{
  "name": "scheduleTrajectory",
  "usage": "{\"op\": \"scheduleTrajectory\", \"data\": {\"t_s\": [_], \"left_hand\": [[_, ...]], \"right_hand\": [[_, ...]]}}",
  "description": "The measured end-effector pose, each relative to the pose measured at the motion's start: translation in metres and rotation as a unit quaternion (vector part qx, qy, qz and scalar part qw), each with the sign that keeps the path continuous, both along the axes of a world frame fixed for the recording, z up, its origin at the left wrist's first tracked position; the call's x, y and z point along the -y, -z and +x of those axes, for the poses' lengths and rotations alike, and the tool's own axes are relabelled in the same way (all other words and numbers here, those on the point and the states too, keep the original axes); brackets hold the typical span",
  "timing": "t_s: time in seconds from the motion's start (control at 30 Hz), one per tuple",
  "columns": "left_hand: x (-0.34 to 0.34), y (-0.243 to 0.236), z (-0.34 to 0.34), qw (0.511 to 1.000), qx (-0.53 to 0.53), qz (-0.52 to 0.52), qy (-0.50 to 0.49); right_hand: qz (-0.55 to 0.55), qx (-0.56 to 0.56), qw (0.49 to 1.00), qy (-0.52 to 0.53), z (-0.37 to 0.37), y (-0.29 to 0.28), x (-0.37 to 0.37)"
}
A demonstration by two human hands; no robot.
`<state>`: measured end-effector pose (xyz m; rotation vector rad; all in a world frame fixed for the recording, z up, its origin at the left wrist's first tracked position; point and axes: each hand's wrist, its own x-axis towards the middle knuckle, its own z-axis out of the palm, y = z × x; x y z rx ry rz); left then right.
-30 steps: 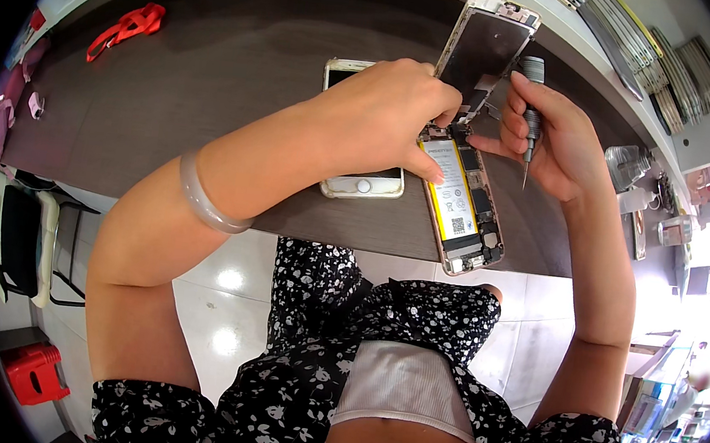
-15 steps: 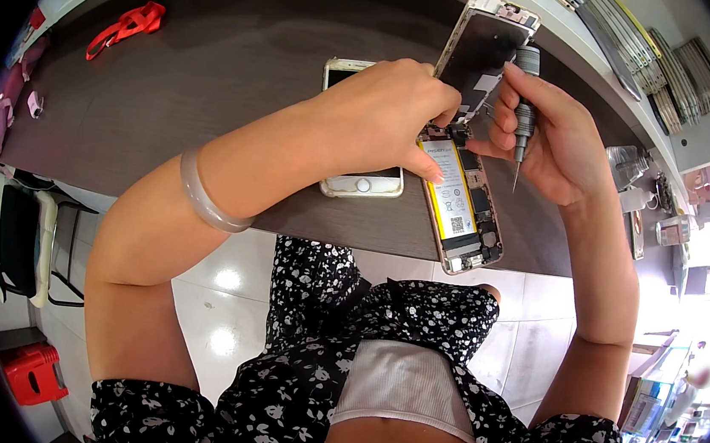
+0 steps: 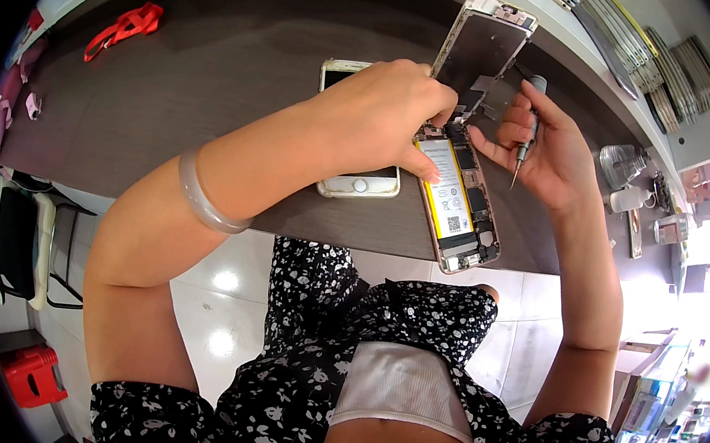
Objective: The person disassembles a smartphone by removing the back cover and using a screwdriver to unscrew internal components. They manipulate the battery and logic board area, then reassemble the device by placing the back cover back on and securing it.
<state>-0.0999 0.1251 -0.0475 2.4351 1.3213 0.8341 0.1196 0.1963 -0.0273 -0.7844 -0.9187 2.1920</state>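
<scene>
The right hand [image 3: 550,151] pinches a small screwdriver [image 3: 528,129] between thumb and fingers, tip pointing down, right of centre. The left hand [image 3: 386,118] curls its fingers on the opened phone [image 3: 458,199], thumb on the battery, propping the raised screen panel [image 3: 484,50] at the upper centre. Under the left wrist lies a white phone [image 3: 357,183] on the dark table [image 3: 215,80]; a red strap [image 3: 126,27] sits upper left.
</scene>
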Motion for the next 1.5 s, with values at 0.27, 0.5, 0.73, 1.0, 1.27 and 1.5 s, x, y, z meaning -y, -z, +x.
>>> {"op": "scheduleTrajectory", "data": {"t_s": [0.27,0.5,0.73,1.0,1.27,1.5], "left_hand": [[0.0,-0.001,0.0,1.0,0.0,-0.008,-0.006],[0.002,-0.005,0.002,1.0,0.0,-0.018,-0.01],[0.001,-0.006,0.001,1.0,-0.005,-0.029,-0.007],[0.001,-0.006,0.002,1.0,-0.007,-0.026,-0.013],[-0.001,-0.001,-0.001,1.0,-0.001,-0.015,0.0],[-0.001,-0.001,0.0,1.0,0.006,-0.008,-0.003]], "right_hand": [[0.072,0.074,0.995,-0.01,0.004,-0.005,0.01],[0.11,0.072,0.991,-0.018,-0.004,-0.008,0.016],[0.183,0.104,0.976,-0.049,-0.015,-0.018,0.022],[0.194,0.183,0.962,-0.058,-0.034,-0.032,0.021],[0.146,0.116,0.98,-0.068,-0.02,-0.024,0.007],[0.073,0.066,0.994,-0.043,-0.004,-0.011,-0.003]]}}
